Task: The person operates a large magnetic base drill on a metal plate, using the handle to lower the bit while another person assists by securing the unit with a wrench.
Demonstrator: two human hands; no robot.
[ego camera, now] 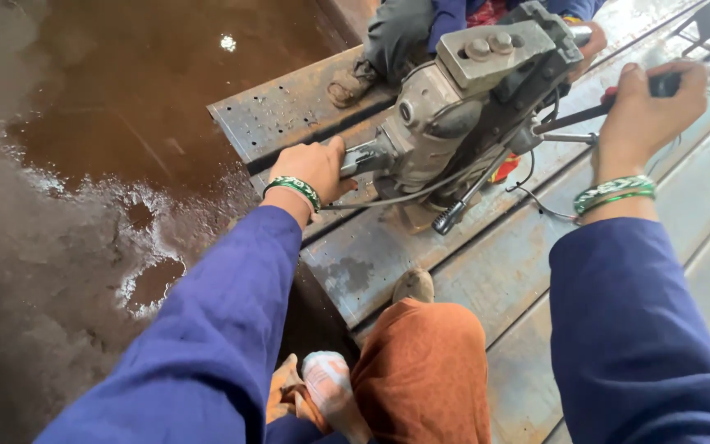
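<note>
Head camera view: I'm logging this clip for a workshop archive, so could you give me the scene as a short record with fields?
Setting: steel plates laid on a wet brown floor
Machine: grey drilling machine standing on the plates
Left hand: left hand closed around the machine's side handle
Right hand: right hand gripping a feed lever with a dark grip
Wrists: green bangles on both
Clothing: blue sleeves, rust-coloured trousers
Other person: crouching beyond the machine, a sandalled foot on the plate
</note>
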